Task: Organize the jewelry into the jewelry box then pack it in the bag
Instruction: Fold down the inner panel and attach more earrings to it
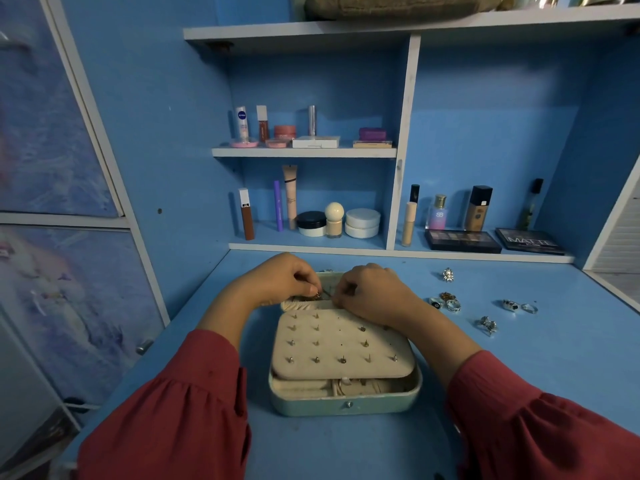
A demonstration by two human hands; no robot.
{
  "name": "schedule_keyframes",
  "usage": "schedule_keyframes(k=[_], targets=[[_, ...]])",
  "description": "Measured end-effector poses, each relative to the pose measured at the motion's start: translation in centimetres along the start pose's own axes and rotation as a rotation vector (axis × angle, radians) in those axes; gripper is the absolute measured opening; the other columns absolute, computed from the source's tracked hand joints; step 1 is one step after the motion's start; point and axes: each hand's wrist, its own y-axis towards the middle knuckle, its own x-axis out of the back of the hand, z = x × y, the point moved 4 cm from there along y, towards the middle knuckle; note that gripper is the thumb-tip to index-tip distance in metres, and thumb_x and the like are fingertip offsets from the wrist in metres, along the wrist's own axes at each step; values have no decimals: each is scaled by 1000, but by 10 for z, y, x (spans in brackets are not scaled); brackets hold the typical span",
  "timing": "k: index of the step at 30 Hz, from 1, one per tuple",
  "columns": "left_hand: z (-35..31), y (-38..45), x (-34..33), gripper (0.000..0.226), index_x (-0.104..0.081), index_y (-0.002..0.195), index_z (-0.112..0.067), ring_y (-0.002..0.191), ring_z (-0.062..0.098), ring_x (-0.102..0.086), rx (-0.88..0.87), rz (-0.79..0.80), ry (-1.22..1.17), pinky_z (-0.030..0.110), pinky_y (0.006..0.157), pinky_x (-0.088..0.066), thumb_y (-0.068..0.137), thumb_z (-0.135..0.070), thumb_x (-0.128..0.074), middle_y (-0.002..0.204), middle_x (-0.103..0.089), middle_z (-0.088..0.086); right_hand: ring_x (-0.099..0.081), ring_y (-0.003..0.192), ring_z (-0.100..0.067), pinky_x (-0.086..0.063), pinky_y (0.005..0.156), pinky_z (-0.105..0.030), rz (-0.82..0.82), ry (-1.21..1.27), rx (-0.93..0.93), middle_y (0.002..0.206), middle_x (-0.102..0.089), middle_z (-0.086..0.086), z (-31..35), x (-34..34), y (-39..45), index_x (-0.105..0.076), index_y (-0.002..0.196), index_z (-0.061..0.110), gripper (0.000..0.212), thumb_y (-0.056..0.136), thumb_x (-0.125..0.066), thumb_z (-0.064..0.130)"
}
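Two red sleeves are seen nearest the camera, at 7 and 5 o'clock. Between them, at 6 o'clock on the blue desk (pixel 346 452), a pale green jewelry box (pixel 346 401) lies open, with a cream stud panel (pixel 343 344) resting across it; several earring posts are already stuck in the panel and a lower compartment shows beneath its near edge. Past the panel, at the box's far edge, both hands are brought close together. The left hand (pixel 280 278) has its fingers curled and pinched on a small gold piece (pixel 317 296), probably an earring; too small to be sure. The right hand (pixel 374 292) is curled just beside it, fingertips at the same spot; what it pinches, if anything, cannot be told.

At 2 to 3 o'clock, loose silver rings (pixel 446 303) are scattered on the desk, well apart from the box, not yet stowed. Farther back, at 12 o'clock, cosmetics shelves (pixel 304 152) are seen. No bag is identified with certainty.

Risks, judged: the tiny piece could be dropped into the box's far fold or onto the desk if the pinch slips; the panel could be tipped by wrist pressure; rings could be swept off by the right sleeve.
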Motion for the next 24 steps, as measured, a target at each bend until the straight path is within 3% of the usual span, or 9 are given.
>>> schedule_keyframes(k=[4,9,11,14,18,24], targets=[[0,2,-4,12,-74,90,-18,83,4,-63,-28,0,-24,12,74,-47,86,-8,-67,88,-70,-6,-48,106,-20,-31,89,-33,6,-32,36,109,-64,0,2,0,1,-66,106,22,23,97,-46,30],[0,2,-4,12,-74,93,-15,83,5,-61,-14,13,-37,15,76,-47,88,-9,-65,90,-70,-2,-51,102,-22,-30,90,-34,-29,-88,56,108,-64,-5,4,1,-1,-59,111,16,27,100,-37,28],[1,3,-5,13,-73,89,-12,82,10,-58,51,22,-49,21,76,-45,91,-20,-62,89,-69,2,-51,102,-22,-29,90,-34,-45,-98,63,107,-64,-5,5,2,-2,-58,111,16,27,100,-37,29],[2,5,-11,40,-66,79,-9,77,14,-55,157,52,-90,27,74,-40,91,-47,-56,80,-61,4,-51,102,-22,-29,90,-34,-57,-96,68,107,-64,-4,7,4,-4,-58,111,15,27,100,-38,29],[-1,7,-18,62,-70,104,-18,98,15,-58,183,61,-2,31,91,-45,88,-69,-38,103,-64,0,-51,101,-24,-29,87,-35,-65,-121,69,106,-64,-6,7,5,-5,-58,109,12,28,101,-37,29],[-3,6,-19,56,-64,70,-23,84,14,-57,153,57,-17,30,84,-44,93,-64,-32,81,-62,-3,-51,101,-20,-30,88,-34,-66,-76,69,106,-65,-2,6,5,-5,-60,106,16,26,100,-37,26]])
